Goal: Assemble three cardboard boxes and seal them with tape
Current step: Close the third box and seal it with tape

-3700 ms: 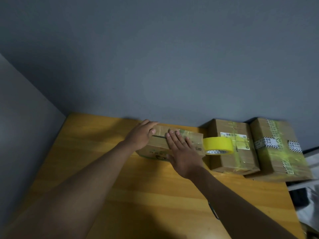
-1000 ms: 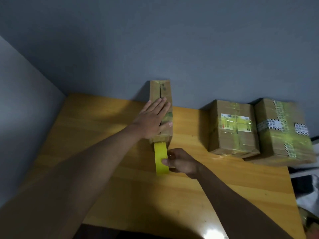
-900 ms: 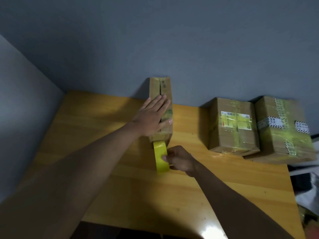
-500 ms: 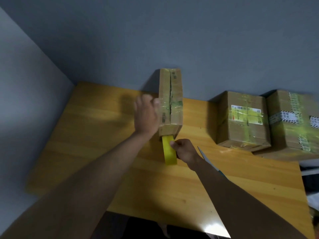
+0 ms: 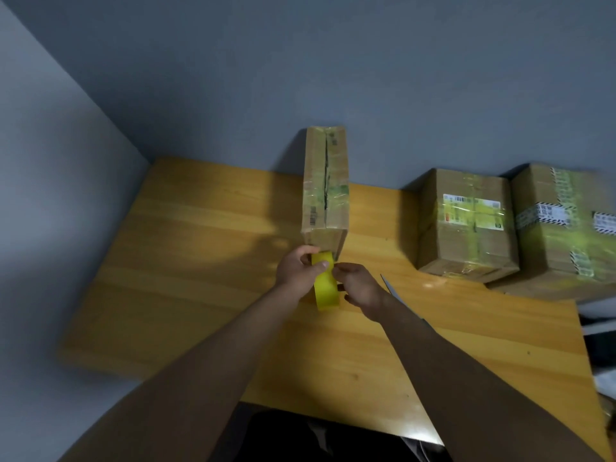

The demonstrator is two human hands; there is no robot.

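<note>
Grey-blue walls meet in a corner behind a yellow wooden worktop [image 5: 186, 261], whose near edge shows dark clothing below it. Seen from the head camera, a narrow brown cardboard box [image 5: 325, 191] stands on end against the back wall, its centre seam crossed by clear tape. Just in front of its foot, the left hand [image 5: 296, 270] has its grip pinched on the upper edge of a yellow roll of tape [image 5: 325, 285], while the right hand [image 5: 361, 288] curls round the roll's other side. A thin pale blade-like thing [image 5: 388, 285], possibly scissors, pokes out behind the right wrist. Two taped brown cardboard boxes [image 5: 466, 225] [image 5: 563, 228] sit side by side, touching, at the worktop's far right.
</note>
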